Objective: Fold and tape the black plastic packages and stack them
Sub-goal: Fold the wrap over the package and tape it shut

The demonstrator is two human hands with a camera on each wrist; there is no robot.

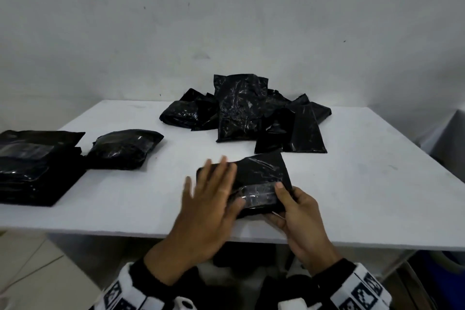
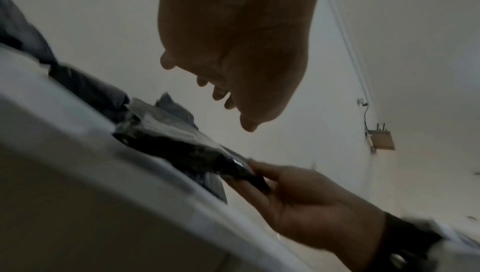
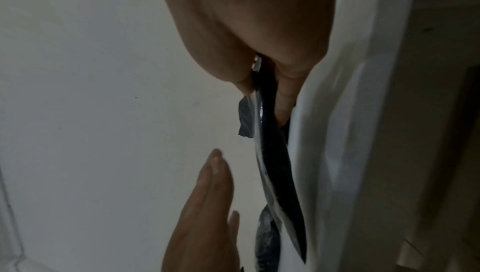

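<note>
Presently, one folded black plastic package (image 1: 261, 178) is pinched at its near right corner by the right hand (image 1: 299, 219), thumb on top over a strip of clear tape (image 1: 256, 195) and fingers curled beneath; in the right wrist view the package (image 3: 275, 153) is seen edge-on between thumb and fingers against the edge of the white table (image 3: 337, 133). The left hand (image 1: 208, 209) is held flat with straight, spread fingers over the left part of the same package, nothing being gripped by it; whether the palm actually touches the plastic cannot be told, and in the left wrist view the open hand (image 2: 233, 40) appears above the package (image 2: 187, 149) with a gap between them. The held package lies at the near edge of the table (image 1: 377, 196).

Beyond the grip, a loose heap of unfolded black plastic bags (image 1: 251, 113) is seen; its number cannot be counted with certainty. To the left of the grip, one single taped package (image 1: 123, 148) is lying apart, and farther left one stack of finished black packages (image 1: 35, 166) is set at the table's edge, its layers too dark to be counted.
</note>
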